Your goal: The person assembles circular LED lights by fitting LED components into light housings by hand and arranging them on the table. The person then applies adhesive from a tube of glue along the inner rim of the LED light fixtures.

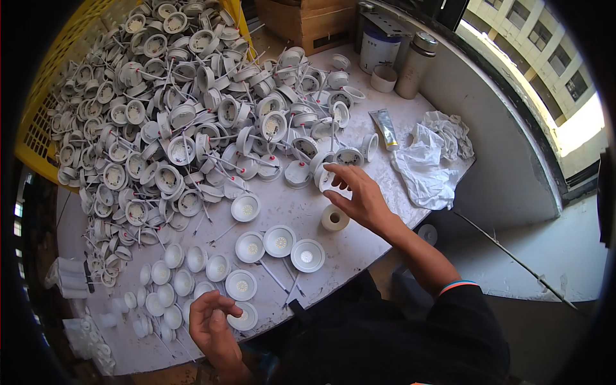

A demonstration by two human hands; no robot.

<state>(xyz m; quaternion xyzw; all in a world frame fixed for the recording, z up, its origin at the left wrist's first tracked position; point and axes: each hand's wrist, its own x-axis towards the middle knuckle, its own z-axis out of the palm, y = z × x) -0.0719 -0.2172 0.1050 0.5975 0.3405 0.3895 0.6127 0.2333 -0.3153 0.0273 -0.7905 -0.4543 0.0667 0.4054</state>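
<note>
Many white round lamp housings with wires (179, 151) lie in a large heap on the table. My right hand (359, 196) is at the heap's right edge, thumb and fingers apart around a white housing (324, 178); whether it touches it I cannot tell. Just below that hand stands a white roll (335, 218). My left hand (216, 324) hovers near the front edge with fingers curled and apart, nothing seen between them. Beside it are face-up lamps with yellow LED dots (241, 285). Further such lamps (280, 241) lie between the hands, and smaller white domes (165, 295) are grouped at the left.
A yellow crate (38, 141) borders the heap at the left. At the back are a cardboard box (308, 25), a thermos (417, 64), a white tub (377, 48) and a tape roll (384, 78). A tube (384, 128) and white cloth (423, 170) lie at the right.
</note>
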